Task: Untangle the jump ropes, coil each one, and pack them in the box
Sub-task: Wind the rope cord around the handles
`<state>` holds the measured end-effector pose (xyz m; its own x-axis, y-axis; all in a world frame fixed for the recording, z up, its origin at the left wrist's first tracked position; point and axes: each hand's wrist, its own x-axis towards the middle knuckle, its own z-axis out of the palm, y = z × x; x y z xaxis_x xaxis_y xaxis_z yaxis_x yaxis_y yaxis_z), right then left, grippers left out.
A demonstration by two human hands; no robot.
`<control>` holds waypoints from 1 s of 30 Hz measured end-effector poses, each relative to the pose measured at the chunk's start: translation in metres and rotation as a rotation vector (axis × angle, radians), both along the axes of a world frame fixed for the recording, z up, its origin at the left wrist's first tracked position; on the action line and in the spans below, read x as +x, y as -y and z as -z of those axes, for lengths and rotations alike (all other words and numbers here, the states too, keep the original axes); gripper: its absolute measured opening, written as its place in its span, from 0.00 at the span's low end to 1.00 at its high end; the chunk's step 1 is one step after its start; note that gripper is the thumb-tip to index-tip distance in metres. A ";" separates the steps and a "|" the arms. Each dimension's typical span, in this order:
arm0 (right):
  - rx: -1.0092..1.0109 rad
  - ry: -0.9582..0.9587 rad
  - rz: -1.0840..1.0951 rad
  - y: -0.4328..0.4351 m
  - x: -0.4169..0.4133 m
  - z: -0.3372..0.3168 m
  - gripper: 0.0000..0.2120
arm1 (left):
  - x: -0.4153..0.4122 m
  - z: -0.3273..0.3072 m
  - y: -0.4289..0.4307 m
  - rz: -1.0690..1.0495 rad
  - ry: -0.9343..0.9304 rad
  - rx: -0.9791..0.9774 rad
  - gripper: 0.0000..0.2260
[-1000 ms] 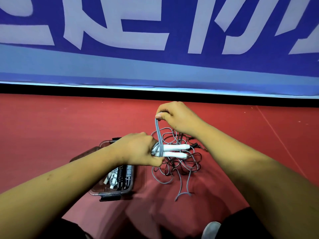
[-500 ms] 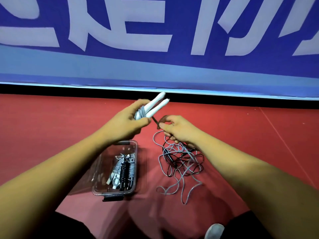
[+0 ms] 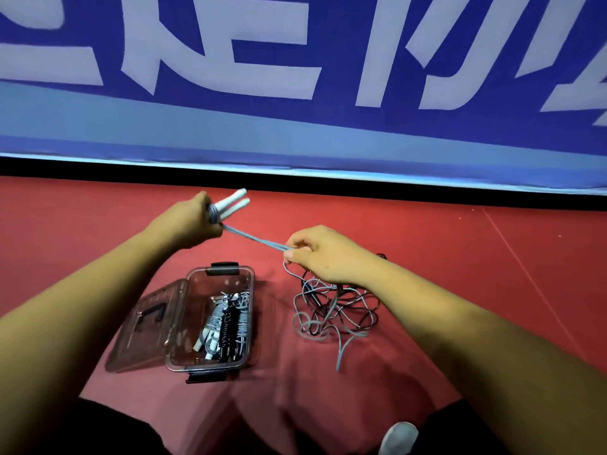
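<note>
Two white handles (image 3: 234,202) sit clamped in the left grip (image 3: 193,221); the right grip (image 3: 323,254) pinches their grey rope (image 3: 254,239) taut — this looks like the coiling step. Next, probably: draw slack from the tangle (image 3: 335,307) on the floor (image 3: 460,257) (open box (image 3: 210,280) just beside it) and wrap another turn.

No legible text on banner (image 3: 295,133).

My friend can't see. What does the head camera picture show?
A left hand grips two white handles while the right hand pinches the grey rope stretched between them, above a tangled rope pile and an open clear box of coiled ropes.
</note>
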<state>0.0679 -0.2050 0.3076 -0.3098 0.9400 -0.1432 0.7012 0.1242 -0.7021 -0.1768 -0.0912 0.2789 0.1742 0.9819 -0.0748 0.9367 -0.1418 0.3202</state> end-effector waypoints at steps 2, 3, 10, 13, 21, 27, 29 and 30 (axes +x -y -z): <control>0.069 -0.008 -0.016 0.004 -0.007 -0.009 0.07 | 0.007 0.012 0.006 0.078 -0.160 0.006 0.16; 0.113 -0.013 -0.004 0.005 -0.008 -0.013 0.07 | 0.012 0.016 0.010 0.112 -0.216 0.023 0.15; 0.291 -0.062 0.158 -0.003 0.009 -0.026 0.08 | 0.043 0.024 0.046 0.373 -0.393 0.002 0.14; 0.344 -0.066 0.186 -0.011 0.016 -0.027 0.07 | 0.057 0.017 0.067 0.494 -0.397 -0.080 0.21; 0.354 -0.095 0.225 -0.029 0.037 -0.022 0.06 | 0.079 -0.008 0.106 0.759 -0.218 -0.109 0.12; 0.175 -0.320 0.338 -0.042 0.045 0.004 0.07 | 0.075 -0.024 0.115 0.710 0.271 -0.116 0.10; 0.138 -0.291 0.302 -0.044 0.044 0.014 0.03 | 0.074 -0.025 0.109 0.611 0.405 -0.060 0.14; 0.111 -0.266 0.272 -0.043 0.042 0.020 0.02 | 0.071 -0.025 0.106 0.537 0.444 -0.023 0.17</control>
